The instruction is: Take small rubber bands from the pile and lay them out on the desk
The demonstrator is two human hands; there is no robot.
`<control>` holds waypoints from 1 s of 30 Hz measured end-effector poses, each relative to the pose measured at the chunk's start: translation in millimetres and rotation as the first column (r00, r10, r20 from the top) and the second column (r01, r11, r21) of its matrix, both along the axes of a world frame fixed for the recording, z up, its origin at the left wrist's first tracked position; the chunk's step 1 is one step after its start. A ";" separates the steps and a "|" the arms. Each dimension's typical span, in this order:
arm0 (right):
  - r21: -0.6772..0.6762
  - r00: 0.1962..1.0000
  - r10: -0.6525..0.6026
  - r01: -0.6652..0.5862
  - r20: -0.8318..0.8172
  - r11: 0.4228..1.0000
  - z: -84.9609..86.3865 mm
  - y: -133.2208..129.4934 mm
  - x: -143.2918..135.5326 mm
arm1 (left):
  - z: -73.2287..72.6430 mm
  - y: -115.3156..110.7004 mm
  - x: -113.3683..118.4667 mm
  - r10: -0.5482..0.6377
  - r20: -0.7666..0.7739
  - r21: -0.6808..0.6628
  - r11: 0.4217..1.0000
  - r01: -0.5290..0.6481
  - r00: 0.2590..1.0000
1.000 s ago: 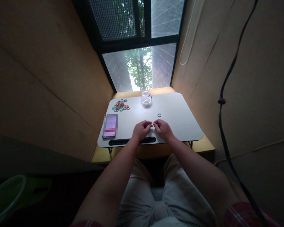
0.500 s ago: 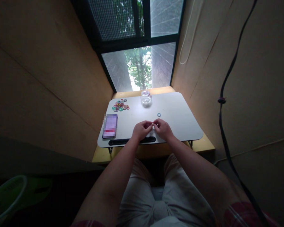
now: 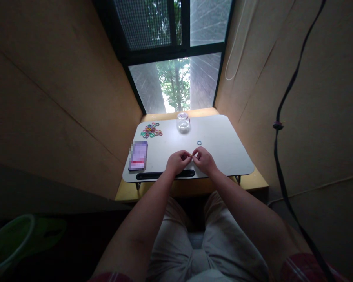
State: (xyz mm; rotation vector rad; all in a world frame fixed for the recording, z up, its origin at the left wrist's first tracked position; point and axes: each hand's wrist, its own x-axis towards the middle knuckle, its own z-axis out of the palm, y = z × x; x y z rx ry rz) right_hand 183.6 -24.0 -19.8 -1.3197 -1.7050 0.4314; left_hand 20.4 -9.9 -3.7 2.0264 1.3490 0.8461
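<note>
Above the front part of the white lap table (image 3: 223,156), my left hand (image 3: 178,161) and my right hand (image 3: 204,159) meet with fingertips pinched. Between them is a small orange hair tie (image 3: 191,156), mostly hidden by the fingers. A light-blue hair tie (image 3: 199,143) lies flat on the table just beyond my right hand. At the far left is a loose pile of colourful hair ties (image 3: 150,131), apart from both hands. A clear plastic jar (image 3: 183,125) stands near the back edge.
A phone (image 3: 138,156) with a lit, blurred screen lies at the table's left side. A black slot (image 3: 153,175) runs along the front edge, partly under my left wrist. A dark cord (image 3: 282,102) hangs at the right. A green basin (image 3: 14,243) stands low left.
My fingertips have shifted slightly, and the held hair tie now shows as a thin orange strip between them. The whole view has moved a little; the things on the table stay put.
</note>
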 end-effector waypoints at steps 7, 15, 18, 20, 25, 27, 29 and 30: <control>-0.046 1.000 0.002 -0.001 0.022 0.999 2.0 -1.1 -1.0 | -2.8 2.0 -1.0 0.069 0.007 0.023 0.997 -0.069 0.998; -0.029 1.000 0.017 -0.017 0.010 0.999 4.6 -2.8 -2.0 | -1.0 0.8 0.0 0.079 0.011 0.019 0.997 -0.079 0.997; -0.022 1.000 0.010 -0.010 0.011 1.000 4.0 -2.6 -2.1 | 0.1 0.1 -0.3 0.082 0.005 0.017 0.997 -0.082 0.997; -0.022 1.000 0.006 -0.005 0.014 1.000 3.2 -2.4 -1.9 | 0.0 -0.1 -0.6 0.081 0.012 0.021 0.996 -0.082 0.997; -0.012 1.000 0.022 -0.021 0.018 1.000 1.7 -1.4 -1.1 | -1.7 0.2 -1.2 0.077 0.023 0.023 0.997 -0.078 0.997; 0.004 0.999 0.039 -0.039 0.021 0.999 1.5 -1.0 -0.7 | -3.0 0.7 -1.4 0.077 0.023 0.020 0.997 -0.078 0.997; 0.016 0.998 0.059 -0.059 0.026 0.998 1.7 -0.8 -0.3 | -4.2 1.3 -1.6 0.078 0.028 0.027 0.997 -0.079 0.997; 0.019 0.997 0.068 -0.068 0.029 0.997 2.0 -0.9 -0.1 | -4.7 1.5 -1.7 0.079 0.033 0.032 0.996 -0.080 0.996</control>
